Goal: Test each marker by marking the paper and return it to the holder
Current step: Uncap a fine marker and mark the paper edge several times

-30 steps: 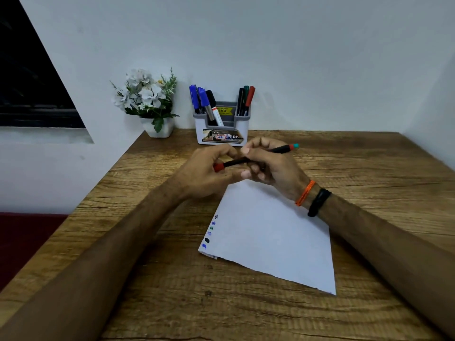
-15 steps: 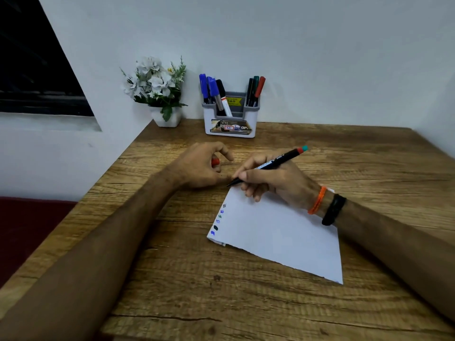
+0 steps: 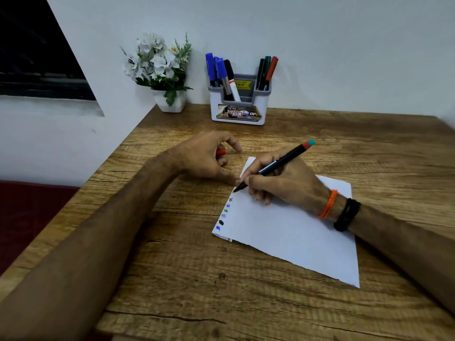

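- Here, in the head view, the right hand (image 3: pixel 285 180) grips the black marker (image 3: pixel 273 166) in a writing hold, fingers closed around it, tip touching the paper (image 3: pixel 295 230) near its left edge.
- The left hand (image 3: pixel 204 156) rests on the wooden surface (image 3: pixel 246 291) beside the paper, fingers curled over the red cap (image 3: pixel 220 151).
- The holder (image 3: pixel 238 104) stands by the wall, well apart.

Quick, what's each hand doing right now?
Left hand: closed on the red cap.
Right hand: holding the marker, tip at the paper.
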Tool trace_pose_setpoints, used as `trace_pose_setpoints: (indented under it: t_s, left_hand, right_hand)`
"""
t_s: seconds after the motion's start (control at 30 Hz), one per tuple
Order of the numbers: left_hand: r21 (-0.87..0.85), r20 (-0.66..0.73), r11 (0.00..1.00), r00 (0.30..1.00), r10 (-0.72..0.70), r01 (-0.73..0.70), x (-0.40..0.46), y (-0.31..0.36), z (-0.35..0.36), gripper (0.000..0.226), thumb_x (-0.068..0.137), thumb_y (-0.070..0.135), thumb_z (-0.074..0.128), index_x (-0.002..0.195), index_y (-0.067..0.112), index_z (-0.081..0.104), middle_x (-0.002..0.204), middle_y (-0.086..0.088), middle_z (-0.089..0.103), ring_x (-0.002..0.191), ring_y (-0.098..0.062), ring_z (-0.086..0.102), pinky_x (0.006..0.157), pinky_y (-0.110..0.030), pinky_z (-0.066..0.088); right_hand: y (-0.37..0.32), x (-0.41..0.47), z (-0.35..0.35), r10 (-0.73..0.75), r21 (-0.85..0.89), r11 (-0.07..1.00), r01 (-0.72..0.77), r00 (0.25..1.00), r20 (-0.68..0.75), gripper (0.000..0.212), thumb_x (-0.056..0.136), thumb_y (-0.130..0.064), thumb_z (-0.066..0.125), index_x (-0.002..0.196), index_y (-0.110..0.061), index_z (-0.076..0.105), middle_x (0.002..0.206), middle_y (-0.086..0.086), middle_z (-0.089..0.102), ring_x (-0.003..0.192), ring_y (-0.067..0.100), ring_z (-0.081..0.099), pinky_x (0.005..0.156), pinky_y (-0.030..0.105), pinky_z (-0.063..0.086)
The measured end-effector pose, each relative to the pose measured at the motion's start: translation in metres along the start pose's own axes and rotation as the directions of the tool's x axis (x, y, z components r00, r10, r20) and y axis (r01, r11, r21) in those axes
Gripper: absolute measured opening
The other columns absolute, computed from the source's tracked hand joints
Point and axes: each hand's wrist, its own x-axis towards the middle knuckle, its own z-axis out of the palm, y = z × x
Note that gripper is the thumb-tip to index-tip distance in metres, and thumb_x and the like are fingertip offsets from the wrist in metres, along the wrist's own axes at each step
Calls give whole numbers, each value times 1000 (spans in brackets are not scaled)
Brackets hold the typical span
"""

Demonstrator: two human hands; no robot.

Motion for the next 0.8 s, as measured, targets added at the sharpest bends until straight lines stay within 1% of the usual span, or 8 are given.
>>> trace_pose_setpoints:
  t_s: [0.13, 0.3, 0.47, 0.57, 0.67, 0.8]
  left_hand:
    - [-8, 8, 1000, 1000, -14, 14, 0, 0, -1, 64, 60, 35, 87, 114, 28, 54, 67, 5, 56, 61, -9, 51, 65, -27, 44]
    - [-8, 19, 1000, 1000, -17, 17, 1, -1, -1, 64, 60, 36, 87, 115, 28, 54, 68, 4, 56, 62, -10, 51, 66, -28, 44]
    - [-21, 63, 1000, 998, 6, -4, -1, -1, -4, 72, 57, 36, 88, 119, 26, 52, 64, 8, 55, 58, -5, 51, 63, -23, 38]
    - [-18, 69, 1000, 998, 12, -10, -1, -1, -4, 74, 56, 37, 88, 120, 27, 52, 64, 8, 56, 56, -2, 50, 63, -22, 38]
    - [-21, 70, 1000, 998, 5, -4, -2, -1, -4, 75, 55, 37, 87, 120, 26, 52, 65, 8, 55, 57, -3, 50, 63, -23, 38]
    - [-28, 81, 1000, 997, 5, -2, -2, 0, -5, 84, 46, 48, 82, 121, 26, 52, 65, 8, 55, 58, -4, 51, 64, -24, 40]
  right_hand:
    - [-1, -1, 0, 2, -11, 1000, -2, 1000, 14, 12, 85, 3, 66, 81, -4, 75, 62, 6, 70, 49, 10, 63, 45, 21, 49]
    - [-2, -1, -1, -11, -26, 1000, 12, 999, 32, 10, 85, 2, 67, 82, -3, 75, 63, 7, 71, 49, 11, 64, 45, 22, 49]
    - [-2, -1, 0, -25, -27, 999, 26, 999, 27, 9, 85, 3, 67, 81, -1, 74, 61, 2, 71, 48, 11, 63, 45, 23, 49]
    - [-2, -2, 0, -31, -37, 999, 32, 999, 29, 9, 84, 2, 68, 80, -2, 74, 61, 3, 71, 48, 12, 63, 45, 24, 50]
    - [-2, -2, 1, -30, -44, 999, 32, 999, 28, 9, 84, 3, 68, 79, -1, 74, 60, 3, 70, 48, 12, 63, 46, 24, 50]
    - [-2, -1, 2, -5, -22, 1000, 5, 1000, -7, 8, 84, 5, 67, 80, 2, 74, 61, 8, 70, 47, 11, 63, 45, 21, 49]
